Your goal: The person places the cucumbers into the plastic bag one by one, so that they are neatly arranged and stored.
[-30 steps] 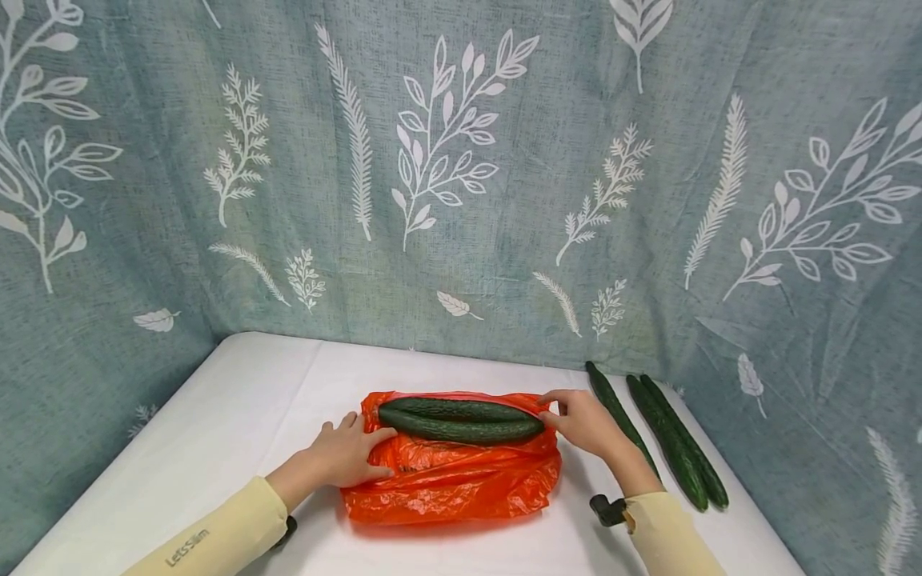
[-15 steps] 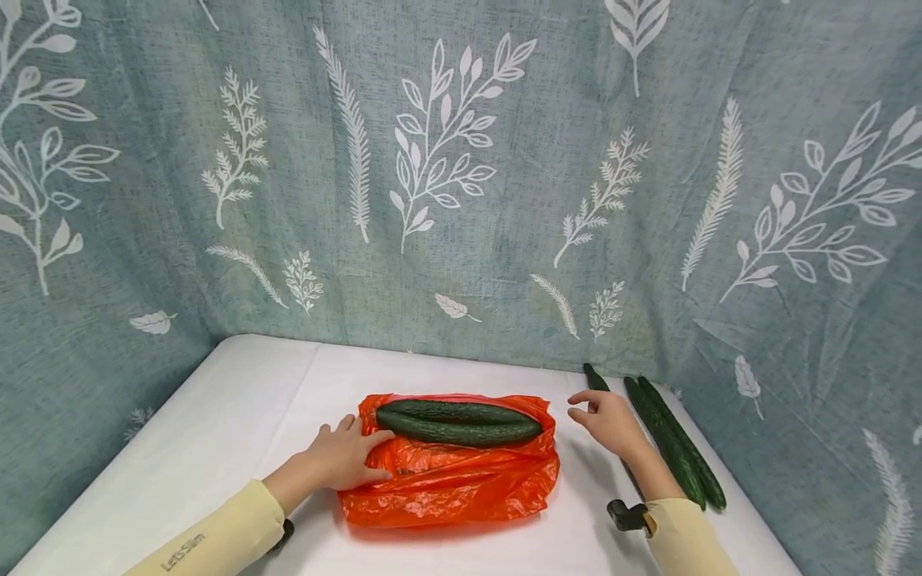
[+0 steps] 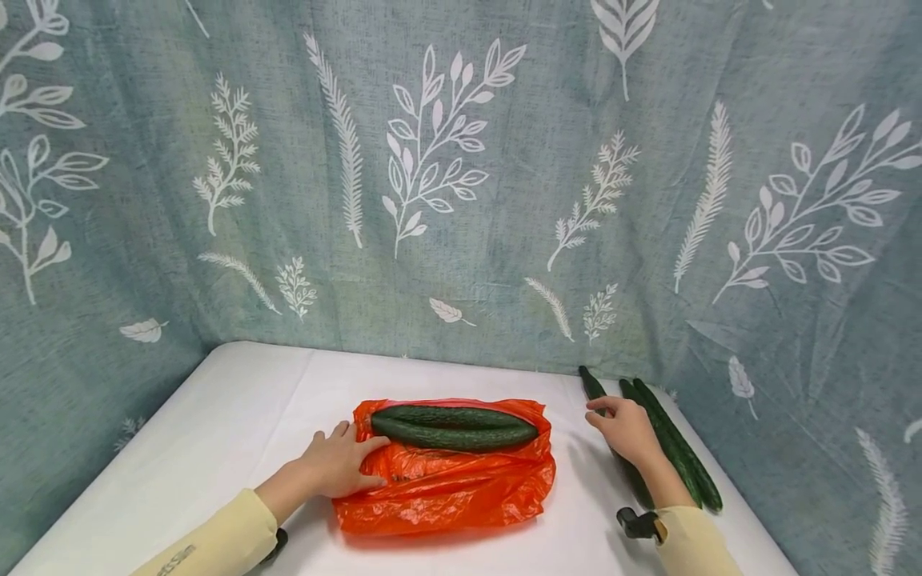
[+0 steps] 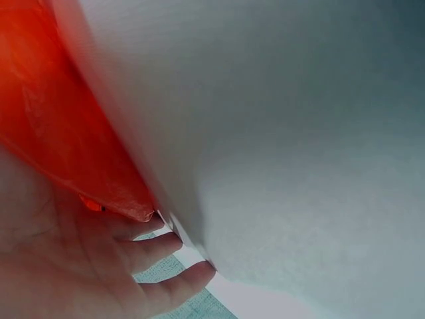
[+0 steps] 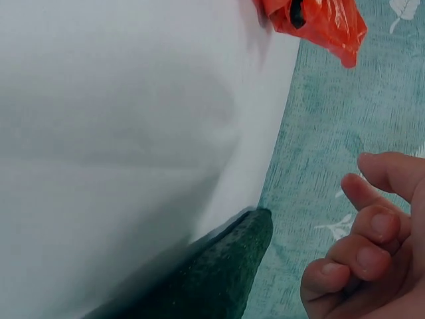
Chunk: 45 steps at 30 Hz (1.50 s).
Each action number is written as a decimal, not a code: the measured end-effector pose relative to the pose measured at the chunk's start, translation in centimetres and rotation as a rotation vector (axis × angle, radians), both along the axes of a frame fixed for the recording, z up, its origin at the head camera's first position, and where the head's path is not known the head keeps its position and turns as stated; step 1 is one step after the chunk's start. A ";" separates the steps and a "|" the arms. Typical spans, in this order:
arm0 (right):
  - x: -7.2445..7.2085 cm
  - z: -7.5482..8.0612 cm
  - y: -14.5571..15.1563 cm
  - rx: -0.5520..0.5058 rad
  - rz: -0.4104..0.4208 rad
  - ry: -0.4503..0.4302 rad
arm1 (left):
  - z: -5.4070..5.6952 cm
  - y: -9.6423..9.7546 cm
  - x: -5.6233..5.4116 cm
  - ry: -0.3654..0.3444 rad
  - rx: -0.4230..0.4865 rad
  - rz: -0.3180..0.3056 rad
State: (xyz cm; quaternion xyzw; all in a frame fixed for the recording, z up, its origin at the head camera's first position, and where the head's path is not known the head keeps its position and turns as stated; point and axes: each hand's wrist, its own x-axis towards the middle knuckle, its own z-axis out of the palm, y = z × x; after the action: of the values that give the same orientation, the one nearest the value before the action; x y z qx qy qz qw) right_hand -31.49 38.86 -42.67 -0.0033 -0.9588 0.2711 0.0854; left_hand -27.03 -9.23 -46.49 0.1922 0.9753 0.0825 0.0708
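Observation:
Two dark green cucumbers (image 3: 454, 437) lie side by side in the mouth of a red plastic bag (image 3: 446, 508) at the middle of the table. My left hand (image 3: 333, 462) rests on the bag's left side with spread fingers; the left wrist view shows the red plastic (image 4: 66, 119) over its palm. Above a single cucumber (image 3: 591, 386) right of the bag hovers my right hand (image 3: 628, 432), loosely bent and holding nothing. In the right wrist view that cucumber's end (image 5: 219, 272) is apart from the fingers. The hand and forearm hide part of it from above.
Two more cucumbers (image 3: 677, 440) lie together near the table's right edge. The white table (image 3: 252, 400) is bounded by a blue-green leaf-patterned curtain (image 3: 490, 240) at its back and sides. A dark wrist device (image 3: 637, 524) sits at the right sleeve.
My right hand has let go of the bag's right rim and moved right, over the single cucumber. My left hand has stayed on the bag. The head view has shifted slightly.

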 end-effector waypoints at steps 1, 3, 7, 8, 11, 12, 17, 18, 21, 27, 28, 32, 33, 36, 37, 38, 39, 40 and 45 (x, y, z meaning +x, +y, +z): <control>0.0 0.0 0.2 -0.004 -0.011 0.005 | 0.0 0.0 0.0 0.000 0.002 -0.001; 0.0 -0.1 0.6 -0.011 -0.040 0.015 | -0.1 0.0 -0.1 0.000 0.006 -0.002; 0.1 -0.3 1.5 -0.048 -0.107 0.017 | -0.1 0.0 -0.1 -0.006 0.010 0.006; 0.1 -0.5 1.7 -0.055 -0.126 0.011 | -0.1 0.0 0.0 -0.009 0.010 0.008; 0.5 -0.8 2.3 -0.073 -0.164 -0.002 | 0.1 0.0 0.2 -0.014 0.013 0.010; 0.6 -0.9 2.6 -0.075 -0.170 -0.007 | 0.1 0.0 0.2 -0.015 0.015 0.009; 0.9 -1.2 3.3 -0.104 -0.192 -0.043 | 0.4 0.0 0.4 -0.006 0.019 0.005; 0.8 -1.3 3.5 -0.116 -0.199 -0.055 | 0.4 0.0 0.4 -0.007 0.021 0.007; 0.8 -1.7 3.8 -0.153 -0.226 -0.089 | 0.3 -0.1 0.3 -0.012 0.021 0.008; 0.9 -2.6 4.9 -0.212 -0.258 -0.164 | -0.1 -0.1 0.1 -0.024 0.018 0.009; 0.9 -2.8 5.1 -0.219 -0.259 -0.177 | -0.1 -0.1 0.1 -0.025 0.018 0.010; 1.0 -3.1 5.6 -0.229 -0.253 -0.188 | 0.0 -0.1 0.0 -0.022 0.015 0.013; 1.0 -3.2 5.6 -0.230 -0.252 -0.188 | 0.0 -0.1 0.0 -0.020 0.014 0.012; 1.1 -3.4 5.9 -0.233 -0.260 -0.195 | 0.1 -0.1 0.1 -0.019 0.012 0.014; 1.2 -3.5 6.0 -0.238 -0.266 -0.203 | 0.1 -0.1 0.1 -0.018 0.013 0.012; 1.2 -3.7 6.1 -0.241 -0.272 -0.212 | 0.1 -0.1 0.1 -0.018 0.013 0.012; 1.3 -3.7 6.1 -0.249 -0.277 -0.222 | 0.1 -0.1 0.1 -0.018 0.013 0.012; 1.4 -3.7 6.2 -0.253 -0.284 -0.231 | 0.1 -0.1 0.2 -0.019 0.013 0.012; 1.8 -3.7 6.1 -0.265 -0.297 -0.262 | 0.2 0.0 0.2 -0.020 0.015 0.010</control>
State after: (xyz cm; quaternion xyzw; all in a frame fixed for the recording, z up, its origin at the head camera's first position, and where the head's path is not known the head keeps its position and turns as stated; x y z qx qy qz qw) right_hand -29.70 45.00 -46.32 -0.1906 -0.9067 0.3763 -0.0022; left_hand -26.83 -9.27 -46.30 0.1869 0.9749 0.0921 0.0788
